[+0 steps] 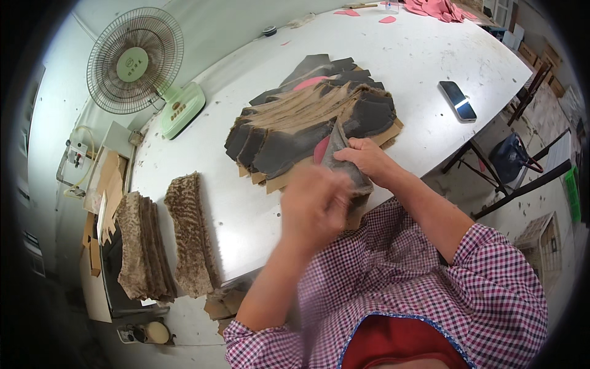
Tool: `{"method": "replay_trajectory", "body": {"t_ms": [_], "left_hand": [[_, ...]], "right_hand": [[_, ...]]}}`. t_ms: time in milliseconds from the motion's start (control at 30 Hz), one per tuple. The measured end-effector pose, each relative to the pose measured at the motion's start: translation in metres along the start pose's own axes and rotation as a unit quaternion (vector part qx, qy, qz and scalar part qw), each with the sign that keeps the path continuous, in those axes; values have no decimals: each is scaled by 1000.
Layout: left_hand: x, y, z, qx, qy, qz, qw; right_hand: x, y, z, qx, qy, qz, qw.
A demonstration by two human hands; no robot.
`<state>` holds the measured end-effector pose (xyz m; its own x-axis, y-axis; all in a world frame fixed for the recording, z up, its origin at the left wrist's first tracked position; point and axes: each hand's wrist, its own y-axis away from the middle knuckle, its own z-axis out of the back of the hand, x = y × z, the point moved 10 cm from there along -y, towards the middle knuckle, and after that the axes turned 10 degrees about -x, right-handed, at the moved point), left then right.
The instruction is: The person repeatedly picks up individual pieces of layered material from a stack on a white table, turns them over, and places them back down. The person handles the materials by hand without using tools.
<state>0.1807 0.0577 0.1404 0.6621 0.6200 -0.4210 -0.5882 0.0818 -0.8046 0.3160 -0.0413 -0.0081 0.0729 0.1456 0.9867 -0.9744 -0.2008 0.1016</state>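
Observation:
My right hand (367, 161) is closed on a grey-backed fabric piece (337, 147) at the table's near edge, thumb on top. Beside it my left hand (316, 206) is smeared by motion, so its fingers cannot be made out. A dark pink patch (321, 150) shows next to the gripped piece. Just beyond both hands lies a broad, overlapping pile of cut fabric pieces (289, 147), dark grey on the back with brown fuzzy edges. Another pink piece (310, 82) sticks out at its far side. The lower end of the gripped piece is partly hidden by my left hand.
Two stacks of mottled brown plush strips, an outer stack (140, 246) and an inner stack (189, 237), lie at the left edge of the white table (424, 61). A green fan (132, 64) stands behind them. A phone (457, 101) lies right; pink fabric (433, 8) lies far back.

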Motion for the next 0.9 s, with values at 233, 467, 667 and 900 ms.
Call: {"method": "replay_trajectory", "body": {"t_ms": [233, 467, 667, 900], "left_hand": [[127, 29, -70, 161, -181, 141, 960], [103, 32, -67, 78, -173, 90, 978], [60, 75, -91, 59, 411, 417, 809], [43, 94, -77, -45, 703, 449, 550]], "right_hand": [[-1, 46, 19, 17, -104, -47, 993], [-2, 123, 123, -14, -129, 3, 992], [31, 139, 90, 79, -185, 18, 979], [-6, 121, 14, 209, 10, -61, 976]]}}
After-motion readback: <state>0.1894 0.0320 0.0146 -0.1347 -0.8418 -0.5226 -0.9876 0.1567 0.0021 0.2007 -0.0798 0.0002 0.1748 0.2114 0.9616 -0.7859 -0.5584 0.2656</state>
